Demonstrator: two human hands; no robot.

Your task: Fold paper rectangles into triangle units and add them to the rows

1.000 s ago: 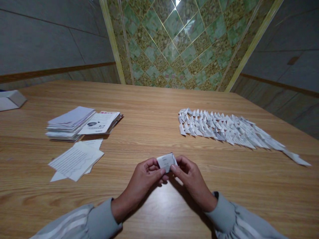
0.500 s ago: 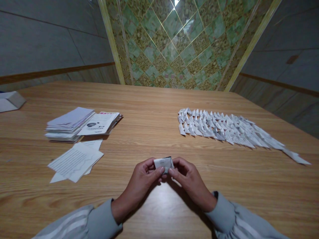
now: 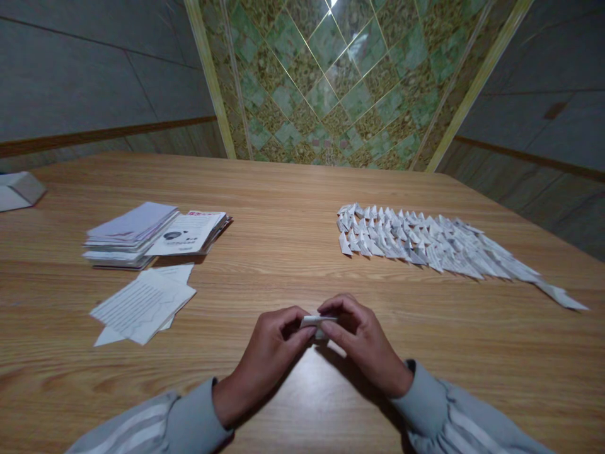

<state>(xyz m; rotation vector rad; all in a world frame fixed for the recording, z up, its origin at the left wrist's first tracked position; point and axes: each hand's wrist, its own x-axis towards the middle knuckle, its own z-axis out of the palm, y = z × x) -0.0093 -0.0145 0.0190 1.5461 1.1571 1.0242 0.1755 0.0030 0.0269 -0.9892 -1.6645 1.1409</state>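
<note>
A small folded piece of paper (image 3: pixel 317 320) is pinched between both hands, just above the front of the wooden table. My left hand (image 3: pixel 275 342) grips its left end between thumb and fingers. Round its right end, the thumb and fingers of my right hand (image 3: pixel 360 337) are closed. Only a narrow pale strip of the paper shows; the fingers cover the rest. Beyond my right hand, rows of folded paper boats (image 3: pixel 406 239) stand close together.
To the left lie loose printed sheets (image 3: pixel 142 306). Behind them stands a stack of papers (image 3: pixel 125 236) beside a printed booklet (image 3: pixel 191 233). A white box (image 3: pixel 21 190) is at the far left edge of the wooden table (image 3: pixel 278 208).
The folded paper has tipped, so its printed face no longer shows and I see mostly its edge. My right fingers have moved up over its top.
</note>
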